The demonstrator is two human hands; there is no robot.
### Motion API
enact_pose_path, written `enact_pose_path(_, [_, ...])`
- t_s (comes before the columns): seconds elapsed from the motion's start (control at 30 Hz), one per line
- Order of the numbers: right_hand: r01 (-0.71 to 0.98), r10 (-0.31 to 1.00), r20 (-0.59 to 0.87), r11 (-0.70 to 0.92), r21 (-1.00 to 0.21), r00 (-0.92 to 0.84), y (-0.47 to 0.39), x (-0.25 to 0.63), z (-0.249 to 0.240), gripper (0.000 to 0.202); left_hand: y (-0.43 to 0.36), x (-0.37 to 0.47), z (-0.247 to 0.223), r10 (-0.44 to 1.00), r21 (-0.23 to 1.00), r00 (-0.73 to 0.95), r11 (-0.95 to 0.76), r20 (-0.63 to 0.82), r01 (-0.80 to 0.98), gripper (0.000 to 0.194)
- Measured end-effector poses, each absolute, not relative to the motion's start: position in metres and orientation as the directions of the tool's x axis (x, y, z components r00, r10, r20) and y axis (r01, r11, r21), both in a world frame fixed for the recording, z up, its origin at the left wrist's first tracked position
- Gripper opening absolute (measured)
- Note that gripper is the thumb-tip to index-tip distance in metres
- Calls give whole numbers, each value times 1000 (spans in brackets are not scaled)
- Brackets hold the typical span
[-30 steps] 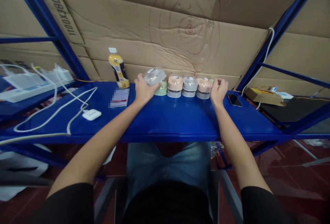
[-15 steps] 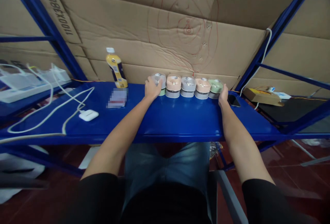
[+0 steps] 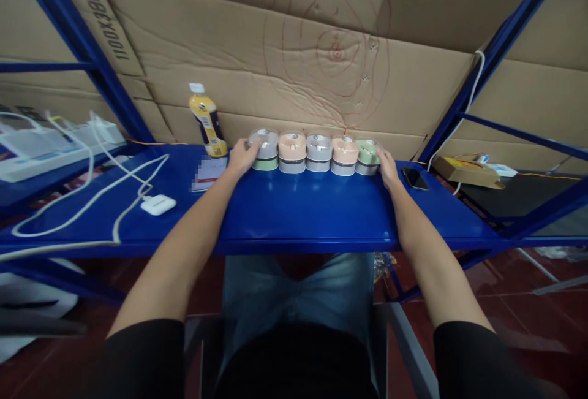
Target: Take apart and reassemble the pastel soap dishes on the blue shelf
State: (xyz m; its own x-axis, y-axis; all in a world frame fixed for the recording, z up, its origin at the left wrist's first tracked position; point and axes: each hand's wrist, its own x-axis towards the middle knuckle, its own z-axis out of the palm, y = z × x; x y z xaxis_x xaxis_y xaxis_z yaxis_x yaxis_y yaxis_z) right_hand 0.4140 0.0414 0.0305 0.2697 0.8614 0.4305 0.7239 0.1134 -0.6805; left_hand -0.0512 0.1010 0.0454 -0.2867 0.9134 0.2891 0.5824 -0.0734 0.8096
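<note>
A row of several small two-tier plastic containers with clear lids stands on the blue shelf. At its left end is a grey-over-green container (image 3: 265,149), with my left hand (image 3: 243,157) curled around its outer side, fingertips on the lid. My right hand (image 3: 386,166) wraps the outer side of the green-topped container (image 3: 367,155) at the right end; some of its fingers are hidden. Between them stand a peach container (image 3: 293,152), a grey container (image 3: 318,152) and another peach container (image 3: 344,155), side by side with narrow gaps.
Left of the row stand a yellow bottle (image 3: 208,123), a blurred flat packet (image 3: 209,173) and a white earphone case (image 3: 158,204) with cables. A phone (image 3: 414,178) lies to the right. Cardboard (image 3: 206,31) backs the blue shelf (image 3: 303,215); blue posts rise at both sides.
The containers have shifted left along the shelf, staying in a row. Both my hands have moved left with them, the left one further.
</note>
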Motion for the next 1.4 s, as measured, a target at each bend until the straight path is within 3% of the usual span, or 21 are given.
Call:
enact_pose_path(0.17, [654, 879, 364, 82, -752, 309, 42, 380, 30, 87, 100, -84, 44, 888, 816, -357, -33, 289, 578, 56])
enact_pose_path(0.37, [794, 797, 450, -60, -605, 403, 47, 345, 30, 119, 97, -95, 43, 873, 848, -387, -57, 298, 526, 52])
enact_pose_path(0.57, [860, 782, 502, -84, -503, 370, 52, 341, 28, 107, 99, -98, 40, 881, 863, -370, -81, 296, 498, 58])
enact_pose_path(0.8, [785, 753, 509, -16, -620, 417, 53, 350, 30, 105, 106, -103, 36, 858, 900, -442, -49, 260, 433, 58])
enact_pose_path(0.87, [739, 720, 517, 8, -673, 463, 51, 355, 36, 104, 104, -104, 38, 829, 894, -468, -83, 307, 441, 61])
enact_pose_path(0.97, [683, 671, 575, 139, -717, 468, 45, 367, 51, 102, 94, -98, 46, 710, 789, -432, -288, 556, 543, 62])
enact_pose_path(1.07, [641, 716, 628, 332, -692, 306, 31, 373, 67, 103, 74, -74, 57, 571, 584, -241, -550, 785, 597, 58])
enact_pose_path(1.13, [590, 797, 596, 436, -679, 97, 18, 368, 75, 104, 58, -50, 60, 604, 534, -27, -681, 796, 501, 67])
enact_pose_path(1.2, [517, 847, 509, 508, -689, -154, 4, 355, 78, 105, 42, -26, 57, 668, 585, 246, -739, 703, 335, 85])
enact_pose_path(1.27, [443, 837, 397, 539, -717, -377, -7, 337, 77, 106, 28, -9, 51, 703, 680, 454, -690, 547, 248, 101])
enact_pose_path(1.4, [376, 761, 241, 537, -756, -602, -17, 307, 66, 113, 13, -2, 36, 700, 734, 598, -629, 391, 256, 99])
